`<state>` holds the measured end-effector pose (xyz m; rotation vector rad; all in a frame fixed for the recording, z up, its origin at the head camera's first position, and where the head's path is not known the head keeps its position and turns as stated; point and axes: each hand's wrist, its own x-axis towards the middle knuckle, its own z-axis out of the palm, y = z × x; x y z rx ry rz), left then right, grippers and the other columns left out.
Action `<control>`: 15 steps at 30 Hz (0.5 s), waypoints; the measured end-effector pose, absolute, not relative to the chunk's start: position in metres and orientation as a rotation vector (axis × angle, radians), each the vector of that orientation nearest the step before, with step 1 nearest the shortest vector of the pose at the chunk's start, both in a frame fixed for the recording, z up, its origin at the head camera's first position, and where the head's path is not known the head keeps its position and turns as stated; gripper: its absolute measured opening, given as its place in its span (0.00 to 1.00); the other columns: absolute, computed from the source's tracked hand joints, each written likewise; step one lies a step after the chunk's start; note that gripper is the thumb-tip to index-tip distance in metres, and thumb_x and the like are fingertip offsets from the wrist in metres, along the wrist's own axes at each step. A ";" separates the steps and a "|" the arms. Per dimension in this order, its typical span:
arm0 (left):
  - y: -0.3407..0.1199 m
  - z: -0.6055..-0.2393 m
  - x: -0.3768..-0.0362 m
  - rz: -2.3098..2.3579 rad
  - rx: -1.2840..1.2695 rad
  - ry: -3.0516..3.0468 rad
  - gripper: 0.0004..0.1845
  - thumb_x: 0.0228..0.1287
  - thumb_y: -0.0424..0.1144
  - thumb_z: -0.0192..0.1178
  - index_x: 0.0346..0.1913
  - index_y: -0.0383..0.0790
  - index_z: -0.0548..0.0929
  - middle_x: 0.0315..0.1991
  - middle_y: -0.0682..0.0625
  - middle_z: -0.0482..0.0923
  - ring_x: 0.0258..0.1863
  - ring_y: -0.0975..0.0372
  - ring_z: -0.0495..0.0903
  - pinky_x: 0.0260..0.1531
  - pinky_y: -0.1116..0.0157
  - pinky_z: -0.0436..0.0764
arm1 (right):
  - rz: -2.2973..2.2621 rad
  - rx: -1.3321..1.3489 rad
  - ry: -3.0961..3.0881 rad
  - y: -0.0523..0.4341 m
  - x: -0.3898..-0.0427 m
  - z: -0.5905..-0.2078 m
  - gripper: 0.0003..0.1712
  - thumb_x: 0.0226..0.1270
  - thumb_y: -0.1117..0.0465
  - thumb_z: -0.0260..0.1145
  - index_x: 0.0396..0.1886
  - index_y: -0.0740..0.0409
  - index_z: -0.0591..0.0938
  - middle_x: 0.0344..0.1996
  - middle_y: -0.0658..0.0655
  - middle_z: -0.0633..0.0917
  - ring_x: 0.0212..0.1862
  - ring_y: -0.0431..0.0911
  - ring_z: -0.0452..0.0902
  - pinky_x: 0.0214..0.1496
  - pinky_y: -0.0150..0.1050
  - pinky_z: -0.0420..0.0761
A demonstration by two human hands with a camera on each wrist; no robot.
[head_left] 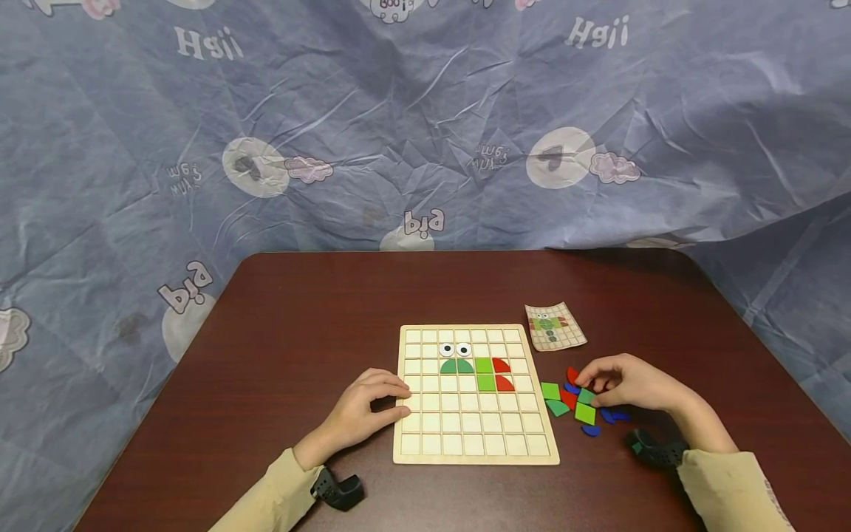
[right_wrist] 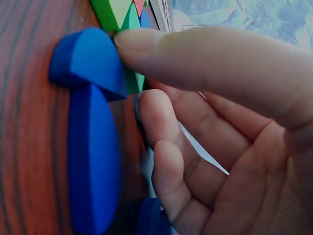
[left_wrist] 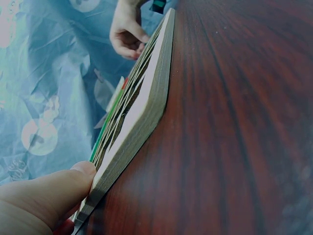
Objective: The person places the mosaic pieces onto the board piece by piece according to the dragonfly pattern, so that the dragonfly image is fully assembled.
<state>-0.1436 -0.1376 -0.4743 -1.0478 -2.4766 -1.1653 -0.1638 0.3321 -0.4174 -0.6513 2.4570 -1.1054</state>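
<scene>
A pale wooden grid board [head_left: 463,443] bears two eye pieces [head_left: 455,349], two dark green quarter-rounds [head_left: 457,366], two light green squares [head_left: 485,374] and two red quarter-rounds [head_left: 503,374]. My left hand [head_left: 366,403] rests at the board's left edge; its thumb [left_wrist: 73,188] touches the rim in the left wrist view. To the right, my right hand [head_left: 631,380] reaches into a pile of loose pieces. Its thumb and forefinger pinch a green square [head_left: 586,396] at opposite sides. The right wrist view shows the thumb [right_wrist: 142,44] against it, beside blue rounded pieces [right_wrist: 90,58].
A pattern card [head_left: 556,327] with a coloured figure on a grid lies behind the pile. Red, green and blue pieces overlap around a light green square [head_left: 585,414]. The dark wooden table [head_left: 319,310] backs onto a printed blue cloth [head_left: 372,133].
</scene>
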 end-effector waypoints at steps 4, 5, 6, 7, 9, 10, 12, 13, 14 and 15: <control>-0.138 -0.475 -0.144 -1.167 -1.052 -2.466 0.11 0.56 0.43 0.68 0.42 0.47 0.86 0.45 0.59 0.79 0.50 0.64 0.72 0.49 0.65 0.75 | -1.108 -0.649 2.459 0.330 -0.163 -0.417 0.14 0.52 0.64 0.73 0.40 0.59 0.83 0.29 0.54 0.78 0.29 0.42 0.73 0.29 0.34 0.78; -0.138 -0.475 -0.144 -1.167 -1.054 -2.464 0.11 0.56 0.43 0.68 0.42 0.47 0.86 0.45 0.59 0.79 0.50 0.64 0.72 0.49 0.65 0.75 | -1.104 -0.652 2.468 0.329 -0.163 -0.417 0.14 0.52 0.64 0.73 0.40 0.59 0.83 0.29 0.54 0.78 0.30 0.42 0.73 0.30 0.34 0.78; -0.138 -0.475 -0.144 -1.164 -1.058 -2.459 0.11 0.56 0.43 0.68 0.42 0.47 0.86 0.45 0.59 0.79 0.50 0.64 0.73 0.49 0.65 0.75 | -1.097 -0.659 2.476 0.329 -0.163 -0.417 0.14 0.52 0.64 0.73 0.39 0.59 0.82 0.30 0.53 0.78 0.31 0.43 0.72 0.31 0.33 0.78; -0.138 -0.475 -0.144 -1.164 -1.059 -2.458 0.11 0.56 0.43 0.68 0.42 0.47 0.86 0.45 0.59 0.79 0.50 0.64 0.73 0.49 0.65 0.75 | -1.093 -0.659 2.484 0.328 -0.163 -0.418 0.13 0.52 0.64 0.73 0.39 0.58 0.82 0.30 0.53 0.78 0.32 0.43 0.72 0.31 0.33 0.78; -0.137 -0.475 -0.144 -1.165 -1.060 -2.459 0.11 0.56 0.43 0.68 0.42 0.46 0.86 0.45 0.59 0.79 0.50 0.64 0.73 0.49 0.65 0.75 | -1.081 -0.664 2.494 0.326 -0.164 -0.418 0.14 0.52 0.64 0.73 0.39 0.58 0.82 0.31 0.53 0.78 0.33 0.44 0.72 0.33 0.33 0.78; -0.137 -0.475 -0.144 -1.164 -1.060 -2.458 0.11 0.56 0.43 0.68 0.42 0.46 0.86 0.45 0.59 0.79 0.50 0.64 0.73 0.49 0.65 0.75 | -1.075 -0.662 2.496 0.325 -0.164 -0.418 0.14 0.51 0.64 0.73 0.38 0.59 0.82 0.31 0.53 0.78 0.33 0.43 0.72 0.33 0.33 0.78; -0.137 -0.475 -0.144 -1.164 -1.061 -2.457 0.11 0.56 0.43 0.68 0.43 0.46 0.86 0.45 0.59 0.79 0.50 0.64 0.73 0.49 0.65 0.75 | -1.073 -0.647 2.484 0.324 -0.165 -0.417 0.14 0.50 0.64 0.74 0.37 0.59 0.82 0.30 0.53 0.78 0.31 0.43 0.72 0.32 0.33 0.78; -0.138 -0.475 -0.144 -1.165 -1.060 -2.458 0.11 0.56 0.43 0.68 0.43 0.46 0.86 0.45 0.59 0.79 0.50 0.64 0.73 0.49 0.65 0.75 | -1.066 -0.630 2.480 0.323 -0.165 -0.417 0.14 0.50 0.64 0.74 0.36 0.59 0.82 0.29 0.53 0.78 0.31 0.42 0.72 0.31 0.34 0.78; -0.138 -0.475 -0.144 -1.162 -1.061 -2.458 0.11 0.56 0.43 0.68 0.43 0.46 0.86 0.45 0.58 0.79 0.50 0.63 0.73 0.49 0.65 0.75 | -1.057 -0.625 2.474 0.322 -0.166 -0.416 0.13 0.50 0.64 0.74 0.36 0.60 0.81 0.28 0.52 0.78 0.30 0.41 0.72 0.30 0.34 0.78; -0.138 -0.475 -0.144 -1.162 -1.061 -2.458 0.11 0.56 0.43 0.68 0.43 0.46 0.86 0.45 0.58 0.79 0.50 0.63 0.73 0.49 0.65 0.75 | -1.052 -0.614 2.466 0.321 -0.166 -0.415 0.12 0.50 0.64 0.74 0.35 0.60 0.81 0.27 0.52 0.78 0.29 0.41 0.72 0.30 0.34 0.78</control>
